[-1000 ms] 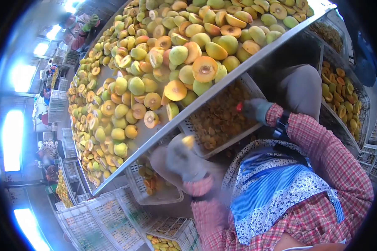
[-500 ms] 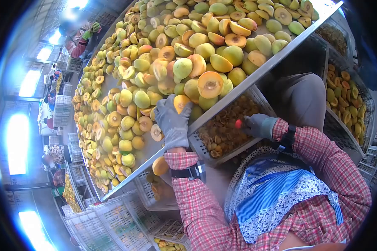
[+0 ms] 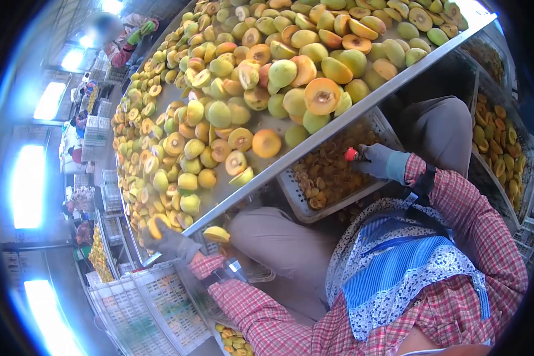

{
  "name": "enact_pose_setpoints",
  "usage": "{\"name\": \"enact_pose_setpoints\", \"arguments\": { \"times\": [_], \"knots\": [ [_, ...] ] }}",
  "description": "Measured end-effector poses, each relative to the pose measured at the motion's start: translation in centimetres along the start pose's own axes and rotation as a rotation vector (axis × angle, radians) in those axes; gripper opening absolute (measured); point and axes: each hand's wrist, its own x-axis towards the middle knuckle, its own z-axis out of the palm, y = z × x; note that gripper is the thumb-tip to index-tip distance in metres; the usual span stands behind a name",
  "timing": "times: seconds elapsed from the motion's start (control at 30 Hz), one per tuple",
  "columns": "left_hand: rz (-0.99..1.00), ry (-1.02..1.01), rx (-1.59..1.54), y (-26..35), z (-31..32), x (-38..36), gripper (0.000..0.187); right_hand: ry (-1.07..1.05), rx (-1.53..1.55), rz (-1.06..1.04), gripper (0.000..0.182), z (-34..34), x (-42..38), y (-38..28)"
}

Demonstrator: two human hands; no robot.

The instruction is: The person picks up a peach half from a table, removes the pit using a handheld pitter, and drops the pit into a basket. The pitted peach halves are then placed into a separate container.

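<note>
My left hand [image 3: 169, 242], in a grey glove, is at the near left corner of the metal table [image 3: 362, 105], with its fingers closed on a yellow fruit half [image 3: 156, 225]. Another fruit half [image 3: 216, 234] sits just off the table's edge, beside that hand. My right hand [image 3: 382, 161], also gloved, grips a small red-handled tool [image 3: 351, 154] over a white crate of pits and scraps [image 3: 329, 178] under the table. Whole and halved yellow-green fruits [image 3: 261, 77] cover the table.
A crate of cut fruit halves [image 3: 501, 145] stands at the right. White plastic crates [image 3: 154, 299] are stacked at the lower left, one holding fruit pieces [image 3: 234, 341]. Another person in green gloves [image 3: 127, 38] works at the table's far end.
My left hand has left the fruit pile in the middle of the table and swung down-left to the table's corner with a fruit half. My right hand has stayed over the scrap crate.
</note>
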Motion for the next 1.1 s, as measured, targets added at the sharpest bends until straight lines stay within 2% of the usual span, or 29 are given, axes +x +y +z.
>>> {"name": "enact_pose_setpoints", "arguments": {
  "times": [0.03, 0.1, 0.17, 0.23, 0.3, 0.33, 0.37, 0.4, 0.47, 0.5, 0.57, 0.77, 0.9, 1.0, 1.07, 1.1],
  "knots": [
    [-0.005, 0.007, 0.004, 2.0, -1.5, 0.6, 0.040, -0.067, 0.090, 0.092, 0.044, -0.1, -0.2, -1.0],
    [-0.487, -0.049, -0.117, 7.6, -4.4, -0.4, 0.038, -0.078, 0.174, 0.104, 0.040, 0.0, -0.9, -2.2],
    [-0.287, -0.171, -0.211, 8.8, -5.1, -3.5, 0.036, -0.095, 0.258, 0.117, 0.037, 0.1, -1.8, -3.3],
    [-0.418, -0.310, -0.392, 13.2, -4.3, -7.9, 0.033, -0.157, 0.622, 0.131, 0.032, 0.3, -3.0, -4.6],
    [-0.790, -0.529, -0.849, 16.9, -3.0, -12.0, 0.030, -0.162, 0.649, 0.076, 0.032, 0.5, -4.3, -6.0],
    [-0.936, -0.635, -1.002, 18.7, -2.5, -13.5, 0.035, -0.168, 0.675, 0.019, 0.031, 0.5, -5.0, -6.6],
    [-1.003, -0.661, -1.168, 19.4, -1.4, -15.6, 0.031, -0.209, 0.692, 0.030, 0.033, 0.5, -5.7, -7.1],
    [-0.982, -0.721, -1.129, 19.9, -0.5, -17.1, 0.034, -0.246, 0.664, 0.032, 0.034, 0.7, -6.0, -7.2],
    [-1.124, -0.751, -1.243, 20.6, 0.7, -19.0, 0.043, -0.254, 0.607, 0.075, 0.034, 0.7, -6.6, -7.6],
    [-1.131, -0.760, -1.246, 20.8, 1.0, -19.7, 0.043, -0.248, 0.611, 0.085, 0.034, 0.9, -6.4, -7.3],
    [-1.259, -0.740, -1.302, 21.5, 1.2, -20.4, 0.050, -0.193, 0.489, 0.007, 0.033, 1.5, -5.8, -6.5],
    [-1.175, -0.827, -1.170, 22.4, 1.1, -21.0, 0.049, -0.114, 0.429, -0.053, 0.033, 2.2, -5.3, -5.7],
    [-1.093, -0.832, -1.161, 22.5, 1.1, -21.9, 0.051, -0.123, 0.375, -0.018, 0.034, 1.8, -5.2, -6.0],
    [-1.042, -0.791, -1.085, 23.2, 1.2, -22.0, 0.052, -0.106, 0.389, -0.006, 0.034, 2.6, -4.9, -5.8],
    [-0.979, -0.687, -1.009, 23.7, 1.5, -22.1, 0.053, 0.055, 0.302, -0.159, 0.033, 3.8, -4.2, -5.3],
    [-0.982, -0.688, -1.007, 23.9, 1.8, -22.1, 0.053, 0.053, 0.302, -0.156, 0.033, 4.0, -4.1, -5.1]
  ]
}}
